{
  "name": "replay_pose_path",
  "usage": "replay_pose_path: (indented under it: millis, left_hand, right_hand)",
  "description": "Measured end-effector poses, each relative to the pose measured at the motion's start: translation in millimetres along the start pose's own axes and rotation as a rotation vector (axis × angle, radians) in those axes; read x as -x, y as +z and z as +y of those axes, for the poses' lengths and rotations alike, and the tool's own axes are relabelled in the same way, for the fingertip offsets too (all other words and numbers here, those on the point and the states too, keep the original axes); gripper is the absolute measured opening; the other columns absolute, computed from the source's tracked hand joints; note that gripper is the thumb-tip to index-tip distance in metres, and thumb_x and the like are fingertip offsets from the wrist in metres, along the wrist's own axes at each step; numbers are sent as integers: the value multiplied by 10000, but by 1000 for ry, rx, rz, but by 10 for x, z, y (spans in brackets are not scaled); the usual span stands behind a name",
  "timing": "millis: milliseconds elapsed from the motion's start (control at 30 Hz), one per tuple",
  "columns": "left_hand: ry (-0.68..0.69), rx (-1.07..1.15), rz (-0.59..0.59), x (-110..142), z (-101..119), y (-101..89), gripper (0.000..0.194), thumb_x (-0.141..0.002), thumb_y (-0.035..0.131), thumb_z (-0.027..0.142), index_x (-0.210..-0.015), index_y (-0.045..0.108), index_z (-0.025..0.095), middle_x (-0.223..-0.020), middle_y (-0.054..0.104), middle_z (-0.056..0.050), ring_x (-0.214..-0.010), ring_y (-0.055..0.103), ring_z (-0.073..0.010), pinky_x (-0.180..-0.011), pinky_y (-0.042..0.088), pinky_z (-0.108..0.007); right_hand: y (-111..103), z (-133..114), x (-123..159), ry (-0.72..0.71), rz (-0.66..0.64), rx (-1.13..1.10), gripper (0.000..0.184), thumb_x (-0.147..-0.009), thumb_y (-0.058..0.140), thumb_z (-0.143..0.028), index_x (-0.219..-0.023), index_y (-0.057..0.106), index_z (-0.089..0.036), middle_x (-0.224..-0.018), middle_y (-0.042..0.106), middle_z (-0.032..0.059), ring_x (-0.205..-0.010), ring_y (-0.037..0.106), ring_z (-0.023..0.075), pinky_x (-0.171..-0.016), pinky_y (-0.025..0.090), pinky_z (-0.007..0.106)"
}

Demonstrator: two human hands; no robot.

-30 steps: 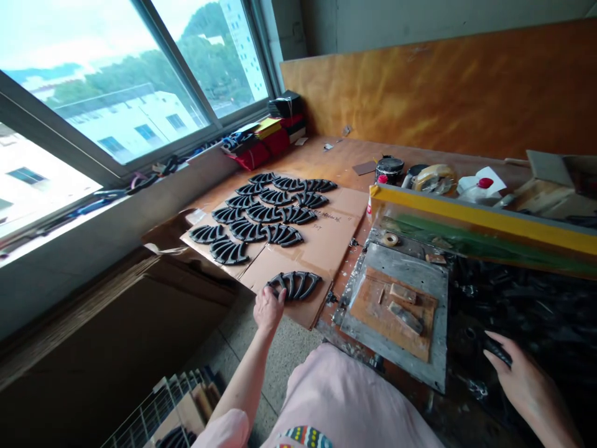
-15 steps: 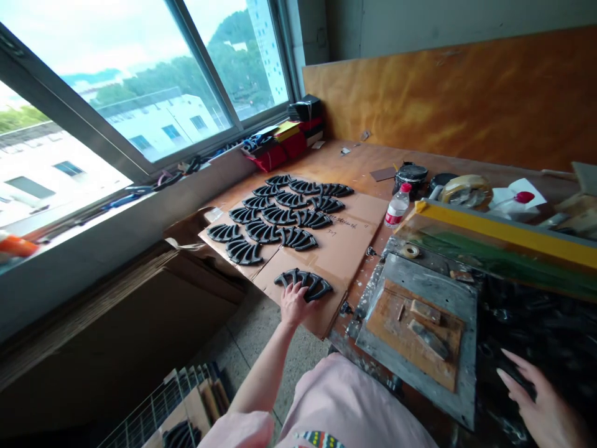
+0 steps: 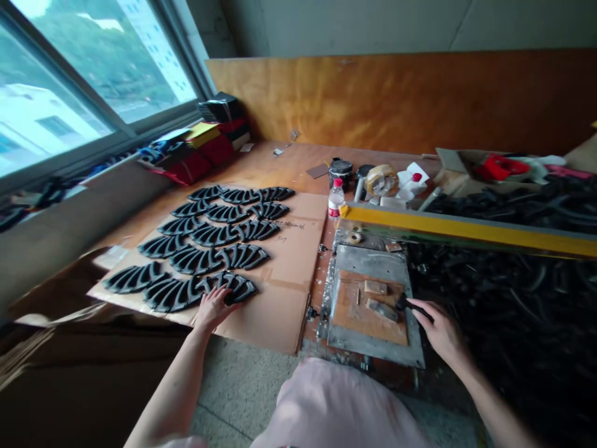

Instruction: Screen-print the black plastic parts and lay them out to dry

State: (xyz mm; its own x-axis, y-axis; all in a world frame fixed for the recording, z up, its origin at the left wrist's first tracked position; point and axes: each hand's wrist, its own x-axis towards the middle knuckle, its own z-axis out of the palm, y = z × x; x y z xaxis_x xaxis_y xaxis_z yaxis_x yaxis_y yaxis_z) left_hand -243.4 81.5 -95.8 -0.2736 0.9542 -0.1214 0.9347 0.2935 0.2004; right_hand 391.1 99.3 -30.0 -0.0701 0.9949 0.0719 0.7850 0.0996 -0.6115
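Several black fan-shaped ribbed parts (image 3: pixel 212 233) lie in rows on a cardboard sheet (image 3: pixel 293 261). My left hand (image 3: pixel 212 308) rests with fingers spread on the nearest part (image 3: pixel 233 287), at the front end of the rows. My right hand (image 3: pixel 438 333) is beside a metal plate (image 3: pixel 373 339) that carries a wooden board (image 3: pixel 370 308). Its fingers pinch a small black piece (image 3: pixel 410 305) at the plate's right edge.
A yellow bar (image 3: pixel 466 230) crosses the bench behind the plate. Right of it lies a heap of black parts (image 3: pixel 513 292). A bottle (image 3: pixel 334 200), a black tin (image 3: pixel 340 169) and a tape roll (image 3: pixel 381 180) stand at the back. Red and black boxes (image 3: pixel 209 137) sit by the window.
My left hand slid the nearest fan part up against the rows. My right hand came in from the black heap to the plate's edge, now holding a small black piece. The view swung right.
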Motion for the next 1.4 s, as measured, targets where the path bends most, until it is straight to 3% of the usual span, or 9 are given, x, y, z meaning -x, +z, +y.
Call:
replay_pose_path:
  millis: [133, 233, 467, 667, 800, 967, 1100, 1233, 1400]
  left_hand:
    - [-39, 2, 124, -11, 181, 102, 609, -762, 634, 526, -1294, 570, 234, -1528, 408, -123, -1424, 305, -361, -1127, 244, -570]
    - [3, 185, 230, -101, 721, -37, 538, -809, 602, 500, -1247, 600, 188, -1507, 424, -150, -1378, 393, -319, -1111, 329, -472]
    - [356, 830, 317, -224, 2584, -975, 437, -868, 563, 528, -1127, 669, 193, -1292, 626, -109, -1194, 572, -228, -994, 454, -342]
    - [509, 1278, 168, -20, 3611, -1686, 560, -910, 383, 642, -758, 628, 162, -541, 548, 13, -501, 526, -99, -574, 477, -220]
    - [455, 1325, 108, 262, 3636, -1646, 582, -900, 407, 645, -697, 635, 149, -586, 582, -12, -540, 532, -108, -565, 462, -224]
    - [185, 1327, -202, 789, 3201, -1092, 561, -835, 523, 654, -975, 718, 147, -806, 694, -40, -669, 598, -150, -582, 449, -231]
    - [42, 1293, -393, 996, 2989, -451, 670, -735, 686, 586, -1256, 623, 170, -826, 702, -44, -710, 629, -176, -608, 465, -239]
    - [-12, 1259, -383, 949, 2939, 53, 844, -743, 670, 577, -1450, 429, 183, -757, 676, -21, -671, 626, -183, -586, 469, -257]
    - [20, 1217, -372, 868, 2871, 303, 800, -780, 634, 566, -1443, 433, 165, -722, 651, -8, -651, 615, -175, -589, 468, -261]
  right_hand:
    - [318, -347, -145, -192, -3, -13, 296, -942, 459, -269, -1083, 719, -241, -1044, 692, 70, -1007, 613, 227, -933, 496, 397]
    - [556, -470, -246, -299, -19, 16, 299, -932, 480, -172, -1070, 735, -248, -1016, 685, 61, -970, 600, 213, -892, 512, 373]
    - [580, -497, -282, -408, -48, 268, 334, -915, 509, -133, -1147, 716, -254, -1137, 662, 82, -1047, 568, 233, -912, 498, 387]
    - [701, -707, -248, -544, -124, 287, 606, -877, 662, -322, -1434, 459, -196, -1479, 456, 120, -1398, 358, 291, -1152, 271, 554]
    - [545, -613, -53, -611, -241, 158, 335, -865, 676, -312, -1191, 680, -233, -1273, 649, 80, -1248, 555, 246, -1110, 375, 495]
    - [-214, -116, -111, -183, 136, 128, 373, -965, 396, -270, -858, 735, -157, -857, 761, 40, -770, 709, 164, -690, 582, 258]
    - [-491, -172, -538, -91, 308, 96, 330, -924, 504, -274, -1175, 665, -132, -1096, 716, 106, -871, 702, 199, -763, 586, 306]
    - [-259, -770, -910, -302, 150, 220, 601, -803, 704, -234, -1371, 510, -192, -1427, 491, 136, -1249, 521, 277, -1034, 461, 425]
    - [-6, -1150, -1037, -303, -216, 364, 318, -794, 726, -230, -1101, 645, -203, -1046, 696, 72, -971, 649, 237, -819, 515, 327]
